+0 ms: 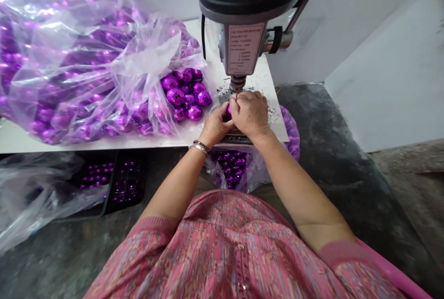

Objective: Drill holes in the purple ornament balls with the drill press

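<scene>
One shiny purple faceted ball [229,112] under the black-and-grey bench drill [243,49], seemingly mid-work. Your left hand [218,125] grips it; right hand [251,113] closed against it, pinch hidden. Many more in the clear plastic bag [149,54] left of the drill, others bagged below; finished count unclear.

Wears a pink top [208,253] streaked lengthwise with short flecks of orange, muted purple and deeper red. Has short sleeves finished with plain pink cuffs [341,251]. Shows small, pale, round buttons [241,247] down a darker reddish strip at the chest. Carries, above the left hand [217,125], a dark beaded bracelet [201,143] just beside a silvery bangle [200,148].
</scene>
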`<action>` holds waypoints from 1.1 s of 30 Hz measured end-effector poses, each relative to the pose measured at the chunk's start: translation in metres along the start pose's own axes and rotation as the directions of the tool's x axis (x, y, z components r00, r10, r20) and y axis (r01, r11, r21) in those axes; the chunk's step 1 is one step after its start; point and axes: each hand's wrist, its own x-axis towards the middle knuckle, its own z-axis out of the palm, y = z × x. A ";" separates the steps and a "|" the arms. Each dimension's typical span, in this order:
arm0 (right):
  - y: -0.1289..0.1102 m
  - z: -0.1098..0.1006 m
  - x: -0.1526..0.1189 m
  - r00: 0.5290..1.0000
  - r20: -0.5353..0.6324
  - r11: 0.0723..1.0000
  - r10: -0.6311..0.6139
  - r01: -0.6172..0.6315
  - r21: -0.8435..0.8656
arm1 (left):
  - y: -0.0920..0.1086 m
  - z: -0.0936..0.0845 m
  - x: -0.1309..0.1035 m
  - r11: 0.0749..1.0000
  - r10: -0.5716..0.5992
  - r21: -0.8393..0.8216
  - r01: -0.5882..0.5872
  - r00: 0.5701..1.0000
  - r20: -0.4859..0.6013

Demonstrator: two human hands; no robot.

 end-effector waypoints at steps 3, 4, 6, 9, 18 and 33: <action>-0.003 -0.003 -0.001 1.000 0.008 1.000 -0.003 0.003 -0.001 | 0.000 0.000 0.000 1.000 0.005 0.003 -0.005 1.000 -0.003; -0.004 -0.004 -0.001 1.000 0.011 1.000 -0.009 0.009 0.000 | 0.001 0.000 0.000 1.000 0.006 0.006 -0.006 1.000 -0.003; -0.005 -0.005 -0.001 1.000 0.023 1.000 -0.021 0.021 -0.002 | 0.001 -0.001 -0.001 1.000 0.006 0.020 -0.006 1.000 -0.001; -0.004 -0.006 0.000 0.998 0.039 0.999 -0.040 0.041 -0.022 | 0.002 -0.002 -0.001 0.999 0.002 0.048 -0.002 1.000 0.002; -0.001 -0.005 0.003 0.995 0.058 0.997 -0.075 0.076 -0.007 | 0.001 -0.001 -0.001 0.997 -0.008 0.074 0.009 1.000 -0.008; -0.004 -0.012 0.001 0.994 0.101 0.997 -0.053 0.058 -0.050 | 0.003 -0.002 -0.001 0.997 -0.009 0.075 0.008 1.000 0.007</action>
